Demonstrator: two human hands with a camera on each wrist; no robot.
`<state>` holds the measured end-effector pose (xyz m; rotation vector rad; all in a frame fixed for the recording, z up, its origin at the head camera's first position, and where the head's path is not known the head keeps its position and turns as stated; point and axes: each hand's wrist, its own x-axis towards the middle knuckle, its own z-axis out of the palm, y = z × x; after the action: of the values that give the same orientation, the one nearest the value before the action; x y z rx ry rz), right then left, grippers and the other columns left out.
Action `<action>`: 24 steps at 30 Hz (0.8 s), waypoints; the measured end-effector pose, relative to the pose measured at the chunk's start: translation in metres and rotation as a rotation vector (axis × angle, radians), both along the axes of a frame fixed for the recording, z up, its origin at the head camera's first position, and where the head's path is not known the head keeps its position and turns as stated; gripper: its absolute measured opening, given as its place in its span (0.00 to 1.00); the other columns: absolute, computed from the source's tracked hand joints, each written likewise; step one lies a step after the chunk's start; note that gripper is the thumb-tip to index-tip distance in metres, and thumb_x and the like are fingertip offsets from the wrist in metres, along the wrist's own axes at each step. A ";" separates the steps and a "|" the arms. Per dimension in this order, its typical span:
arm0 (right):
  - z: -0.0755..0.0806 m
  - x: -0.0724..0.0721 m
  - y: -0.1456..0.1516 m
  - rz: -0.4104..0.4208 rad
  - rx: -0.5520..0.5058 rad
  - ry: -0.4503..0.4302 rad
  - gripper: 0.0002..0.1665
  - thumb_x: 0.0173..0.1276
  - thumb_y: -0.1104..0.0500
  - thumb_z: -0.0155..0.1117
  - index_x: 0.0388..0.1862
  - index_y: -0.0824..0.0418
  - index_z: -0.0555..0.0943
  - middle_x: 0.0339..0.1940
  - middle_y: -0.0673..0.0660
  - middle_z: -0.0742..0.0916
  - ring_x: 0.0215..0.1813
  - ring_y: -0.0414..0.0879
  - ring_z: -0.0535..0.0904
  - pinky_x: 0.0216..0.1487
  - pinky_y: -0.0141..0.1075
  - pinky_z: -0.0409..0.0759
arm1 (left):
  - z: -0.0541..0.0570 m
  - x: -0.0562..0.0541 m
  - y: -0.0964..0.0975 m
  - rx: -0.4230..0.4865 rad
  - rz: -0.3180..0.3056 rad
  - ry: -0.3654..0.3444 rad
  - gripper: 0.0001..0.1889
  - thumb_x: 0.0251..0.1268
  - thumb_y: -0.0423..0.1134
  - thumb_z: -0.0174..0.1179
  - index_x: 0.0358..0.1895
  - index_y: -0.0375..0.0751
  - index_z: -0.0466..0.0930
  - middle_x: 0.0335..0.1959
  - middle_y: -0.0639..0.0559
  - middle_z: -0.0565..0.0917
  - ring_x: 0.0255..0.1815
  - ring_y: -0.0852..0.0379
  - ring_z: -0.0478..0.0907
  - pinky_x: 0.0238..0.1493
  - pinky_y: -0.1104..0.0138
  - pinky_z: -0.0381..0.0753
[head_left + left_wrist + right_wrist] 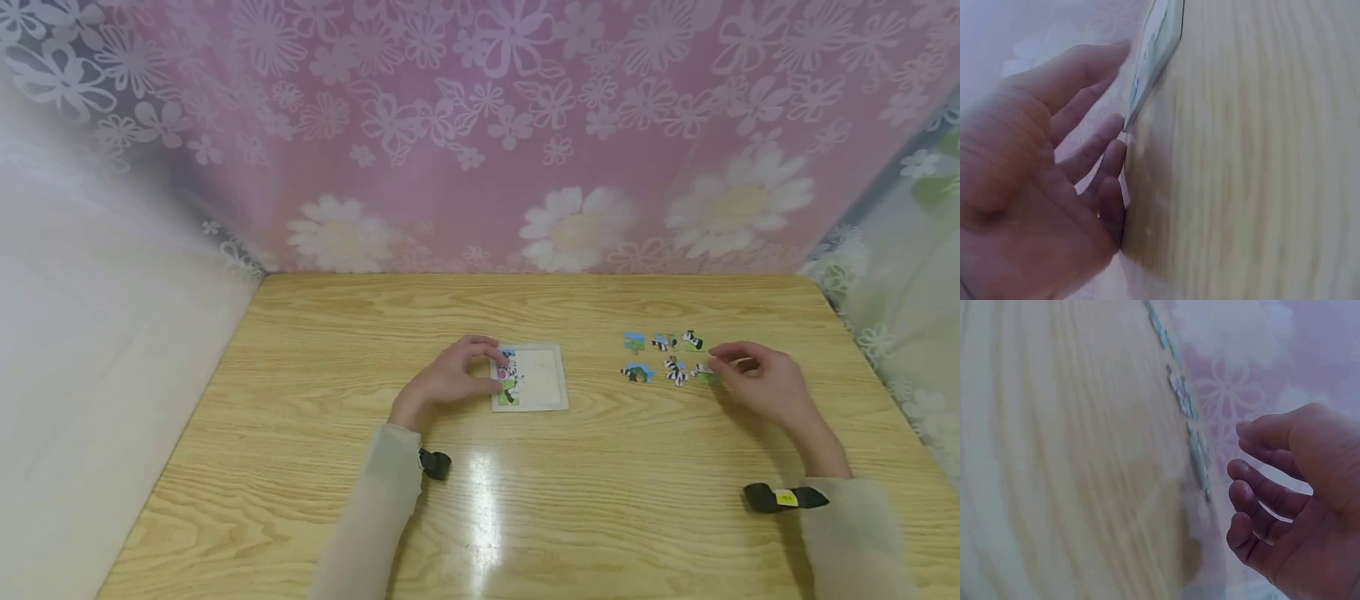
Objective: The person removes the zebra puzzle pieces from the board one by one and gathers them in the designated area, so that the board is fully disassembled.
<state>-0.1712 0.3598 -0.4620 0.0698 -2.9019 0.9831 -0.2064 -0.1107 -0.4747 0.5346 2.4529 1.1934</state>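
A small square puzzle tray (540,379) lies on the table with a joined strip of picture pieces (510,396) along its left side; the rest of its bed is bare. My left hand (450,373) is at the tray's left edge, thumb and fingers spread loosely over the strip. In the left wrist view, a finger comes up to the corner of the tray (1152,59). To the right, loose jigsaw pieces lie in two rows. My right hand (768,387) hovers beside the lower right piece (702,374), fingers loosely bent. No piece shows between its fingertips in the right wrist view.
Other loose pieces are a zebra-striped one (676,372), a blue-green one (638,373) and several in the back row (663,342). The wood-grain table (600,483) ends at a pink flowered curtain (450,183). Black straps (765,498) sit at both wrists.
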 end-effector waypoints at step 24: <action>0.008 -0.021 -0.107 0.230 -0.137 -0.008 0.19 0.75 0.50 0.65 0.57 0.59 0.83 0.52 0.58 0.88 0.43 0.39 0.81 0.39 0.31 0.79 | 0.010 -0.007 0.006 -0.171 0.116 0.070 0.29 0.58 0.51 0.75 0.64 0.57 0.80 0.69 0.49 0.72 0.73 0.43 0.65 0.75 0.44 0.61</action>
<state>-0.1918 0.2527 -0.4539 0.3999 -2.8706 1.2158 -0.2136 -0.1048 -0.4647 0.3965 2.6464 1.0092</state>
